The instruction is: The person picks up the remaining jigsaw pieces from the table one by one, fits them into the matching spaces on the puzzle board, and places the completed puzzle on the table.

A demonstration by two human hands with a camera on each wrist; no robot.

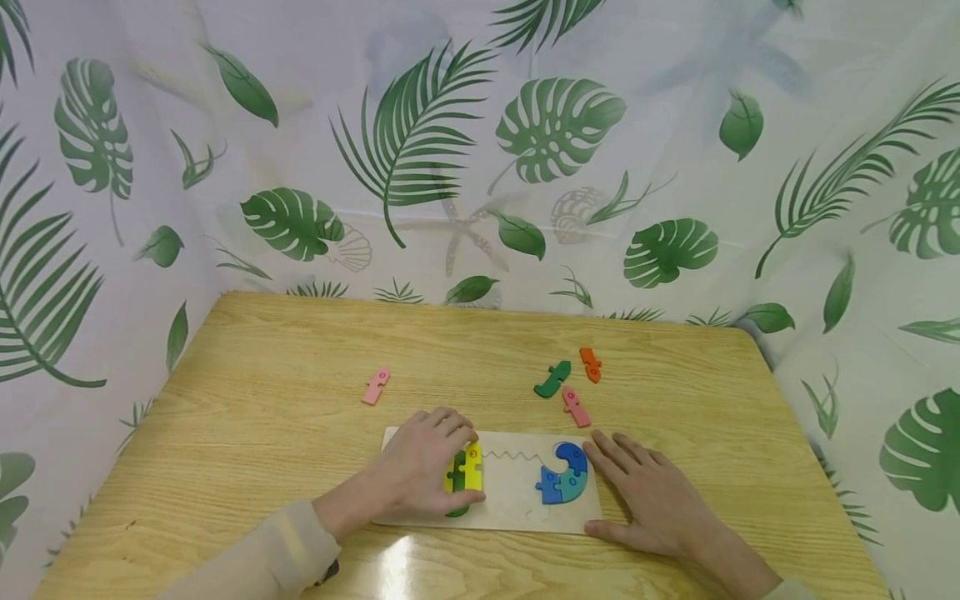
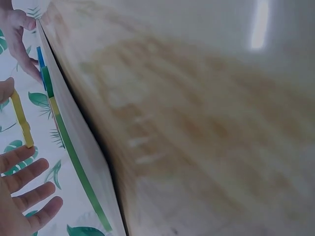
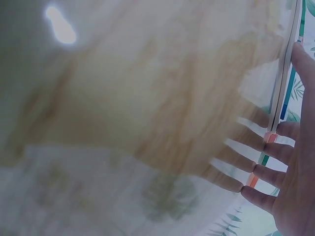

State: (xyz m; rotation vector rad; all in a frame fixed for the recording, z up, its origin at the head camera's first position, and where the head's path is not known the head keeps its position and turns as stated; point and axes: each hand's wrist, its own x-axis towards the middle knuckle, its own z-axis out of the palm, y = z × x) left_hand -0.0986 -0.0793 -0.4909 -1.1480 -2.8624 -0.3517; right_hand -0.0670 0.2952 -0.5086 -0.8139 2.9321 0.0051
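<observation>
My left hand (image 1: pixel 423 462) is over the left part of a pale wooden puzzle board (image 1: pixel 513 492). Between its thumb and index finger it pinches a yellow puzzle piece (image 2: pixel 20 118), raised off the board in the left wrist view; the other fingers are spread. Green and yellow pieces on the board are partly hidden under this hand. At the board's right end sit joined blue and teal pieces (image 1: pixel 573 483). My right hand (image 1: pixel 656 500) lies by the right edge, touching the board, its fingers extended.
Behind the board on the wooden table (image 1: pixel 300 358) lie a pink piece (image 1: pixel 376 386) at left, and a green piece (image 1: pixel 553 379), an orange piece (image 1: pixel 591 365) and another pink piece (image 1: pixel 576 407) at right. A leaf-patterned cloth (image 1: pixel 450 242) hangs around the table.
</observation>
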